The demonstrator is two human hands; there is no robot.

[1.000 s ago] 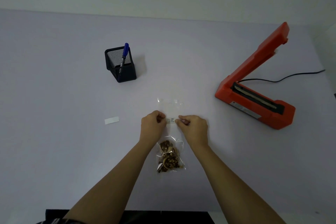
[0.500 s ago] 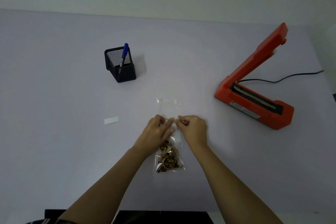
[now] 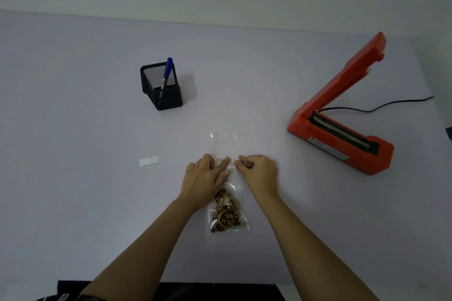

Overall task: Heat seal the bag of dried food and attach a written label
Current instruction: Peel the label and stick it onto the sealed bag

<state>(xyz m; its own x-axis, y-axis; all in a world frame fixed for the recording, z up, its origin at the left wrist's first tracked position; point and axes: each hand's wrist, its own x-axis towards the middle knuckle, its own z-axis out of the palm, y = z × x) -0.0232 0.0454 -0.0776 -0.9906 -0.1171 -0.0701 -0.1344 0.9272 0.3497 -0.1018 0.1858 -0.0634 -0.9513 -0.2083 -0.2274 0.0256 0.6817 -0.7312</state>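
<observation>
Fingertips (image 3: 226,162) over half-hidden label (image 3: 231,161), writing illegible

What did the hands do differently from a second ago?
The left hand let go of its pinch at the label's left end and slid its fingers flat across the label, pressing it onto the bag. The right hand stayed pinched at the label's right end. Bag, sealer, pen holder and white strip did not move.

Writing on the label (image 3: 226,161) is way too tiny to read, and the left hand (image 3: 205,178) covers its left end. The sealer's black cord (image 3: 381,106) runs off toward the right edge.
</observation>
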